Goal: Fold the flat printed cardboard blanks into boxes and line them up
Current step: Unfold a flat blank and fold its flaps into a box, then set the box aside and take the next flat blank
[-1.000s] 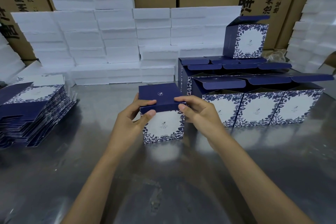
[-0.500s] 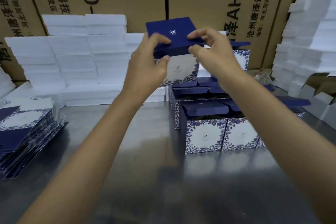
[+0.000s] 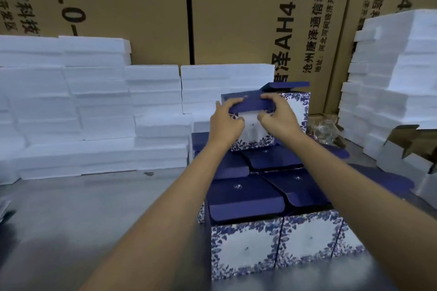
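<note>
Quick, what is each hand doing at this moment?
Left hand: closed on the folded box, at its left side.
Right hand: closed on the same box, at its lid.

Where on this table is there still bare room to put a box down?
The metal table lies bare left of the folded boxes, in front of the white foam stacks. The right side is crowded: boxes in rows, both hands placing another on top.

The tall brown cartons behind the white foam stacks carry black print turned sideways: "AH4.0" beside Chinese characters, including "沧州唐泽通信科技". Smaller lines there are too blurred to read.
</note>
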`<state>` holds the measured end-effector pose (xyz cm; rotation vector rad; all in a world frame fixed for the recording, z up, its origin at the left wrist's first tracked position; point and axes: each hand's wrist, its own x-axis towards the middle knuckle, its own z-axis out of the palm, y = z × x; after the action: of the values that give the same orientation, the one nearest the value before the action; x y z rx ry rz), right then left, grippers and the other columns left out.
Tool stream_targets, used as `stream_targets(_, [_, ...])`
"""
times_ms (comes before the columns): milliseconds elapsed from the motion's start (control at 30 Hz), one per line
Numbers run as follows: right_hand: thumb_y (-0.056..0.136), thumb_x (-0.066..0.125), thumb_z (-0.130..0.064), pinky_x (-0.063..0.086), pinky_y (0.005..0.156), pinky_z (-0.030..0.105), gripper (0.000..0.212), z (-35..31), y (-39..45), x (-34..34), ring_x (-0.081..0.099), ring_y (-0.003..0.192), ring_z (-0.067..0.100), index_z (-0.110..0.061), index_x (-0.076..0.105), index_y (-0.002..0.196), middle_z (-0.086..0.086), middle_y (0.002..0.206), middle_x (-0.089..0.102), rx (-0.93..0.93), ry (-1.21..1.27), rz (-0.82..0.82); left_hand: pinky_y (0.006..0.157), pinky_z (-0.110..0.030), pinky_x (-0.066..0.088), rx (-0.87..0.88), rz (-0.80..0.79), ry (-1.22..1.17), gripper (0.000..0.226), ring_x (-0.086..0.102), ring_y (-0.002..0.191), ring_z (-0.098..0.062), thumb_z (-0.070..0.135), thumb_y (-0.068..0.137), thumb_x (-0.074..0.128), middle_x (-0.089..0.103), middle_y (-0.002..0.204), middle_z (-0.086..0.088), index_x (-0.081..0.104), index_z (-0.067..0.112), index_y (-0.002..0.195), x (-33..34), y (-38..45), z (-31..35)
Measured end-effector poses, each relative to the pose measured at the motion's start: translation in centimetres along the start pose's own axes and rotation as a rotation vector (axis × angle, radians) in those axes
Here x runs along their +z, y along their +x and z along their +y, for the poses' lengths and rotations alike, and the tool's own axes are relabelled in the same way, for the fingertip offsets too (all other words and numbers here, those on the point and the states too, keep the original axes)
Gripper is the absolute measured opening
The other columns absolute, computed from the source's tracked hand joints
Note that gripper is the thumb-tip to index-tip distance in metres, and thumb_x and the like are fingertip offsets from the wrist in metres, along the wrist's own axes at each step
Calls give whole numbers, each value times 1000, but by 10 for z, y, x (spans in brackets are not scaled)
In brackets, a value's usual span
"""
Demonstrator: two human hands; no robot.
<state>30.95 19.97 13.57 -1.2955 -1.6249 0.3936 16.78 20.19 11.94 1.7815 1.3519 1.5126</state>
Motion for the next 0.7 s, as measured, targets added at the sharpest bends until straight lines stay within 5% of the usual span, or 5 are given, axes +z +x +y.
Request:
stream_targets(267, [90,63,-25,24,115,50,103,18,1,22,7,153,34,-33,-11,160,15,168,-3,172,-553,-50,65,-21,48,-104,-249,-11,85,65,90,-19,-2,89,48,26,162,-5,24,49,153,12,20,-10])
stream_targets(467, [92,60,-27,10,121,53,98,-13,-16,26,-13,156,32,-27,-9,161,10,168,-21,32,-569,-38,52,3,37,-37,-154,13,79,37,61,40,-1,89,46,15,166,-8,33,45,152,-18,5,-4])
stream_targets(567, [97,58,-29,8,122,50,83,-42,-33,35,-10,156,29,-21,7,163,8,169,-14,13,-482,-145,79,2,41,-41,-71,-24,64,45,129,6,2,91,49,34,161,-2,48,35,145,-43,-20,-2])
stream_targets(633, [98,55,-27,15,121,45,68,-65,-48,47,3,155,28,-15,27,158,10,170,5,-28,-423,-215,105,-25,44,-78,2,-64,53,48,133,-19,2,91,48,50,149,-3,57,27,137,-60,-40,-4])
stream_targets(700, [96,52,-18,28,115,38,54,-87,-67,64,21,150,27,-13,44,149,10,162,29,-70,-312,-290,97,-31,50,-102,101,-104,45,60,115,-23,0,92,47,63,132,-3,63,20,129,-82,-63,-8])
